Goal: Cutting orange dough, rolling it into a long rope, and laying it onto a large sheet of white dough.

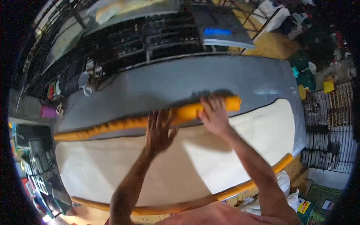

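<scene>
A long orange roll of leather-like sheet (pixel 125 123), dark along its edge, lies across the grey tabletop (pixel 150 84). It is thicker toward its right end. My left hand (pixel 159 131) rests on the middle of the roll with fingers spread and pointing away from me. Farther right, my right hand (pixel 215 115) lies over the thicker part, its fingers apart. Both palms are hidden from above. Between the roll and my body a large cream sheet (pixel 258 142) with a dark outline is spread flat. Along its near edge runs a curled orange band (pixel 240 189).
Behind the table stands a dark metal rack (pixel 146 45) with a grey board and a blue item. A white mug-like vessel (pixel 84 79) and a purple container (pixel 48 111) sit at the left. Stacks of sheets (pixel 328 123) line the right side. White plastic bags (pixel 283 183) lie near my right arm.
</scene>
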The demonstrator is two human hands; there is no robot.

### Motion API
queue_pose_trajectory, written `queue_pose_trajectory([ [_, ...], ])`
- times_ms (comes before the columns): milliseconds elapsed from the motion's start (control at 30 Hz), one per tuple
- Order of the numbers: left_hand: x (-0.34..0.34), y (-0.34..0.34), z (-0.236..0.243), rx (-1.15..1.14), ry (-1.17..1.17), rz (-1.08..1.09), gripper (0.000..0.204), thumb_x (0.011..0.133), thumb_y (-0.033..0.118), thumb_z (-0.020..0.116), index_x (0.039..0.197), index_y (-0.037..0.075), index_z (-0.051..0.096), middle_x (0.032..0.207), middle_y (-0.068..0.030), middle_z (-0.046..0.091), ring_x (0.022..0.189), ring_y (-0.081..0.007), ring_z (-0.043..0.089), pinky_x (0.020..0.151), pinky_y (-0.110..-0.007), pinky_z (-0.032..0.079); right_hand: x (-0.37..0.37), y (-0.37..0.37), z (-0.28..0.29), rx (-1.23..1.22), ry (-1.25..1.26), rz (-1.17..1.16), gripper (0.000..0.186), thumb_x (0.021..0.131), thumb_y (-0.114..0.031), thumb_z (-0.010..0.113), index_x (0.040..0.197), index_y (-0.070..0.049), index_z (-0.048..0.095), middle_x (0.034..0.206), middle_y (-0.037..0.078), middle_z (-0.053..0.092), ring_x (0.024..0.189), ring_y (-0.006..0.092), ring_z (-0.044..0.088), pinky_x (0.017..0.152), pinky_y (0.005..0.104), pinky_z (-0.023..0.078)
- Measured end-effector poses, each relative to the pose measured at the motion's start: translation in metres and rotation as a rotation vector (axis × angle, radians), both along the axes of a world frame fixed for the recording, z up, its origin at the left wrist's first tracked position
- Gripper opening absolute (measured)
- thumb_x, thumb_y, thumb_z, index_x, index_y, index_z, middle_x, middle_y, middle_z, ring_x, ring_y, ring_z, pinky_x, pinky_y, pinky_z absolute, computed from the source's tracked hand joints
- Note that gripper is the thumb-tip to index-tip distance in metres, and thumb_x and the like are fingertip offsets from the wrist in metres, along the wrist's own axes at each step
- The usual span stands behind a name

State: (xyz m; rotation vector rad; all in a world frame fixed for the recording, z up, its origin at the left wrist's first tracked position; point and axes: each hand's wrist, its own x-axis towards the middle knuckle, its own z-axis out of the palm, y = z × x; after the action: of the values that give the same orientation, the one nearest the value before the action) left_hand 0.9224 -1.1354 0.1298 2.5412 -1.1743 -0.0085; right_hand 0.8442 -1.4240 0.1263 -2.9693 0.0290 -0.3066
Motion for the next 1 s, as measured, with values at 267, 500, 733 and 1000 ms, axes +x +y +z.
queue_pose_trajectory([
  [267, 0.063, -0.076, -0.023, 0.051, -0.146, 0.335, 0.075, 0.112, 0.055, 0.045, 0.17, 0.009, 0.033, 0.165, -0.039, 0.036, 0.156, -0.0581, 0.029, 0.128, -0.07, 0.02, -0.005, -0.058, 0.009, -0.119, 0.033, 0.046, 0.067, 0.103, -0.038, 0.063, 0.166, -0.022, 0.043, 0.167, 0.023, 0.043, 0.155, 0.0462, 0.038, 0.128, 0.0671, 0.023],
  [500, 0.123, -0.079, -0.071, 0.137, -0.174, 0.482, 0.073, 0.11, 0.052, 0.052, 0.17, 0.014, 0.033, 0.156, -0.0299, 0.053, 0.135, -0.0516, 0.057, 0.114, -0.065, 0.041, 0.142, -0.159, -0.003, 0.034, -0.114, 0.108, 0.061, 0.11, -0.046, 0.048, 0.155, -0.005, 0.053, 0.161, 0.021, 0.052, 0.154, 0.037, 0.043, 0.126, 0.058, 0.032],
  [733, -0.078, -0.075, 0.001, 0.259, 0.076, 0.392, 0.08, 0.109, 0.044, 0.059, 0.174, 0.016, 0.023, 0.17, -0.0314, 0.031, 0.16, -0.0559, 0.019, 0.13, -0.068, 0.016, -0.093, -0.138, 0.009, 0.091, 0.136, 0.275, 0.069, 0.105, -0.039, 0.059, 0.165, -0.009, 0.044, 0.167, 0.027, 0.042, 0.157, 0.0473, 0.036, 0.13, 0.0593, 0.026],
  [1000, 0.125, -0.119, -0.037, 0.043, -0.271, 0.909, 0.078, 0.112, 0.061, 0.034, 0.17, 0.01, 0.03, 0.172, -0.0312, 0.03, 0.157, -0.0571, 0.027, 0.13, -0.065, 0.018, 0.09, -0.174, 0.013, -0.188, -0.248, 0.02, 0.06, 0.111, -0.04, 0.051, 0.167, -0.019, 0.044, 0.17, 0.021, 0.04, 0.149, 0.0436, 0.046, 0.127, 0.0629, 0.028],
])
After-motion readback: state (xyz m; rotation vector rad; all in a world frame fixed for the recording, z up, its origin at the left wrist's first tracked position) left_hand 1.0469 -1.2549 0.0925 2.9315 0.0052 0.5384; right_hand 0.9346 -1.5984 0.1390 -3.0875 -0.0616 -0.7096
